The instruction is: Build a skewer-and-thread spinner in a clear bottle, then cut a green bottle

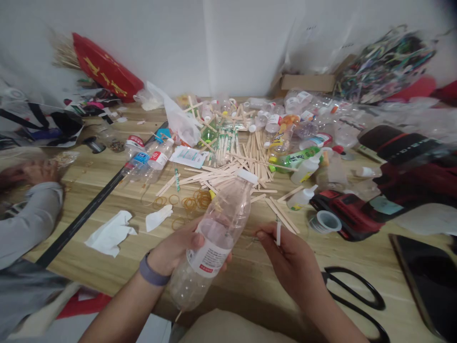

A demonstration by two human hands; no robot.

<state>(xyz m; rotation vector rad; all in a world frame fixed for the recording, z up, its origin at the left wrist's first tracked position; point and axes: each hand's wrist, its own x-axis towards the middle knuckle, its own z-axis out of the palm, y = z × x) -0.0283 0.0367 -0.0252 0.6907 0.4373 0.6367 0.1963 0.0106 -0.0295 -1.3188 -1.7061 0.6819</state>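
My left hand [182, 247] is wrapped around a clear plastic bottle [228, 209] with a white cap and a white printed label. The bottle leans, cap end up and away from me, and a thin stick end pokes out near its base. To the right of it, my right hand [289, 262] is closed in a pinch. A short white strip or tube [278, 232] shows between its fingers, and thin strands, too fine to identify, show at the fingertips. Beside my right wrist lie scissors with black handles [353, 286]. Rubber bands [194, 200] lie beyond the left hand.
Wooden craft sticks [228, 174] spread over the table's middle, with several plastic bottles [307, 128] behind. A red and black power tool [360, 214], a small cup [325, 222] and a dark phone-like slab [423, 281] stand right. Another person's hand [39, 171] works at left beside crumpled tissue [110, 233].
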